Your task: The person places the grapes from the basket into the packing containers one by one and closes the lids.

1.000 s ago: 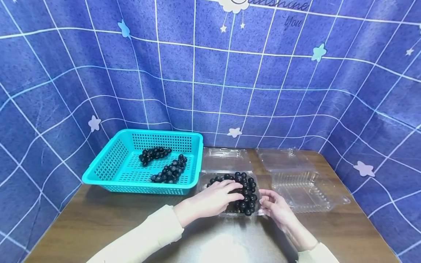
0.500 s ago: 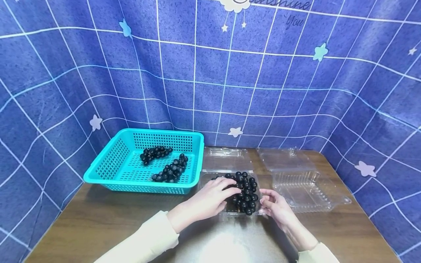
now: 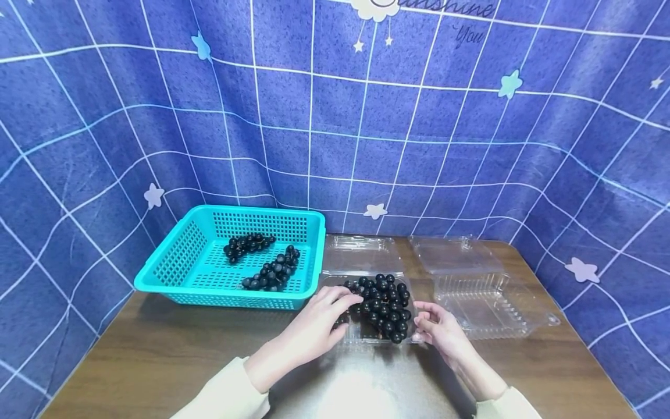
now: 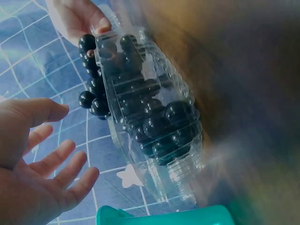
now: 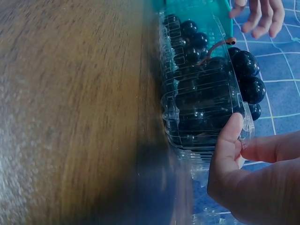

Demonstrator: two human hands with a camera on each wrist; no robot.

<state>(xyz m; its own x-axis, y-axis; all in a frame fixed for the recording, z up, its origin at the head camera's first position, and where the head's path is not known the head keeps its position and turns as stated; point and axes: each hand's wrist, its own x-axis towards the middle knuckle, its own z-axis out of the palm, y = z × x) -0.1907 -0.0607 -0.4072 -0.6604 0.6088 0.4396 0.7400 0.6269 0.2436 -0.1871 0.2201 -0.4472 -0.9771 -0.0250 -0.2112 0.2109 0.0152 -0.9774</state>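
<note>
Dark grapes (image 3: 386,308) fill a clear plastic clamshell box (image 3: 356,337), heaped above its rim on the right side; its lid (image 3: 361,256) lies folded back behind it. Over the left part of the box is my left hand (image 3: 309,329), and in the left wrist view its spread fingers (image 4: 68,166) hold nothing and stand apart from the fruit. My right hand (image 3: 445,334) pinches the box's right rim between thumb and fingers, as the right wrist view shows. A brown stem (image 5: 220,46) sticks out of the grapes.
A turquoise basket (image 3: 157,276) stands at the left with two bunches of grapes, one behind (image 3: 246,245) and one in front (image 3: 272,273). Another clear box (image 3: 487,305), lid open, lies at the right. A blue gridded cloth (image 3: 335,116) rises behind the table (image 3: 157,361).
My left hand has drawn back left and toward me, off the grapes, leaving more of them visible. The right hand has stayed at the box's rim.
</note>
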